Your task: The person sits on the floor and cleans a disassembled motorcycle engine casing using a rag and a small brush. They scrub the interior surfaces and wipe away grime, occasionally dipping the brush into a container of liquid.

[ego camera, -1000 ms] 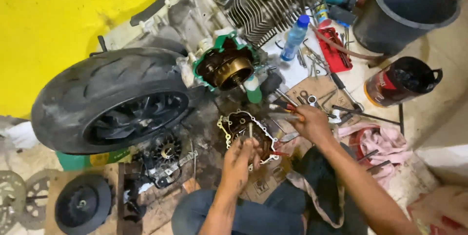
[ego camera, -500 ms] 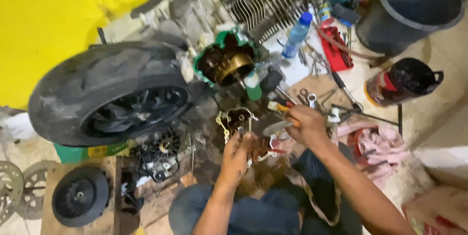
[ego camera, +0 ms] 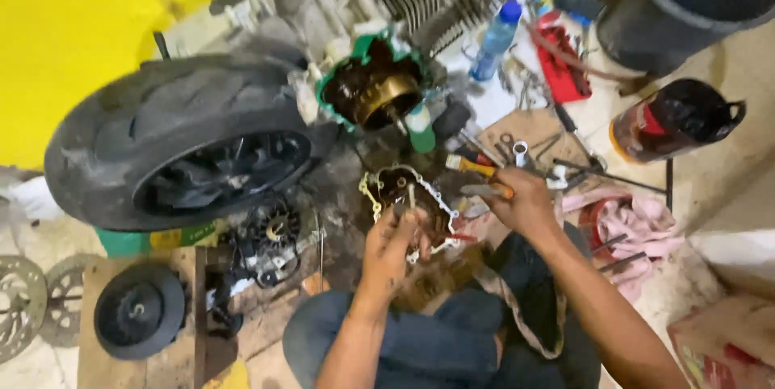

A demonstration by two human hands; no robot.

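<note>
left hand (ego camera: 393,245) now gripping the engine cover (ego camera: 408,207) at its lower edge | right hand (ego camera: 521,205) holds an orange-handled tool (ego camera: 476,169), drawn nearer the cover; tyre (ego camera: 182,143) beside

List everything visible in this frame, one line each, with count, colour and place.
engine cover: one, grey, centre floor
tyre: one, black, left
engine: one, grey with green gasket, top centre
water bottle: one, blue, top
bucket: one, dark, top right
jug: one, black and red, right
rags: pink, right
pulley disc: one, black, bottom left
left hand: on the cover
right hand: holding an orange-handled tool
</note>
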